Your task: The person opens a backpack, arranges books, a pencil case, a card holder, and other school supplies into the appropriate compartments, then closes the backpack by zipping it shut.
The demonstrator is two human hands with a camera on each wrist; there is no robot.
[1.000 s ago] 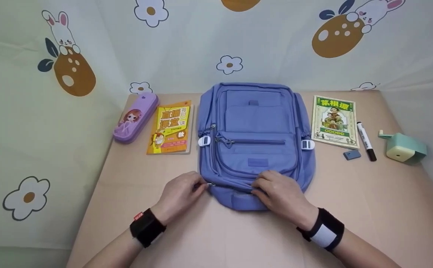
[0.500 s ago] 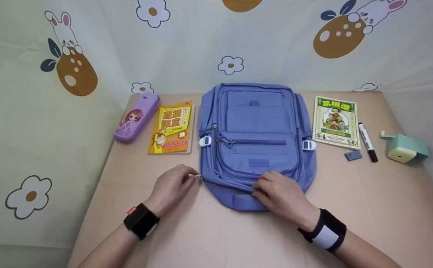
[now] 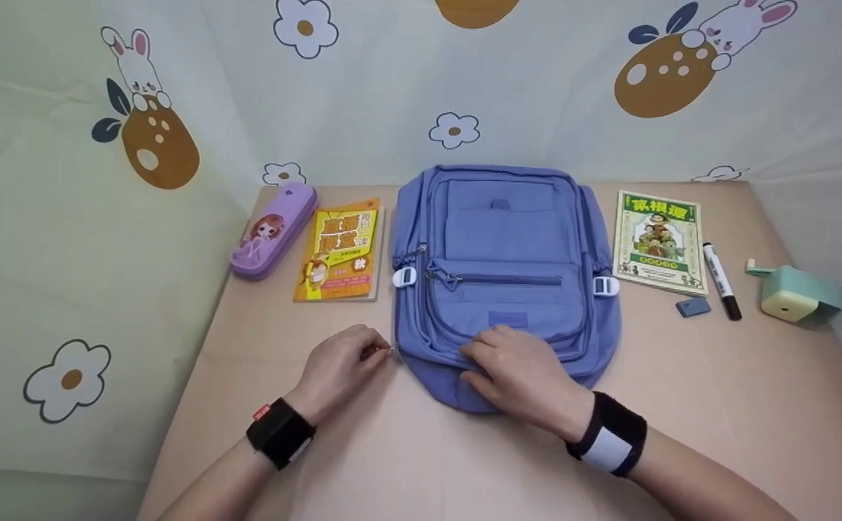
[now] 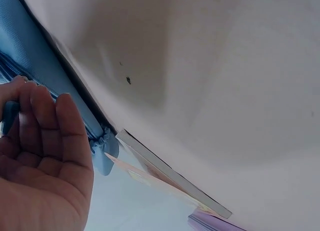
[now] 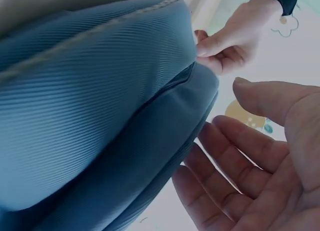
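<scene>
A blue backpack (image 3: 515, 239) lies on the table with its front face up. At its lower left side, my left hand (image 3: 337, 369) pinches a small metal zipper pull (image 3: 393, 349) between thumb and fingers. In the left wrist view the fingers (image 4: 47, 121) of that hand are bent beside the bag's zipper seam. My right hand (image 3: 525, 376) is over the bag's near end, close to the curved edge of the main compartment. The right wrist view shows its thumb and fingers (image 5: 235, 161) spread and loosely bent beside the blue fabric, gripping nothing.
Left of the bag are a purple pencil case (image 3: 276, 231) and an orange book (image 3: 337, 253). To its right lie a green book (image 3: 659, 242), a blue-grey eraser (image 3: 693, 307), a marker (image 3: 722, 282) and a green pencil sharpener (image 3: 801, 293). A patterned curtain (image 3: 370, 101) surrounds the table.
My left hand has drawn the zipper pull from the near end round to the bag's left side. My right hand has released the fabric edge and shifted left.
</scene>
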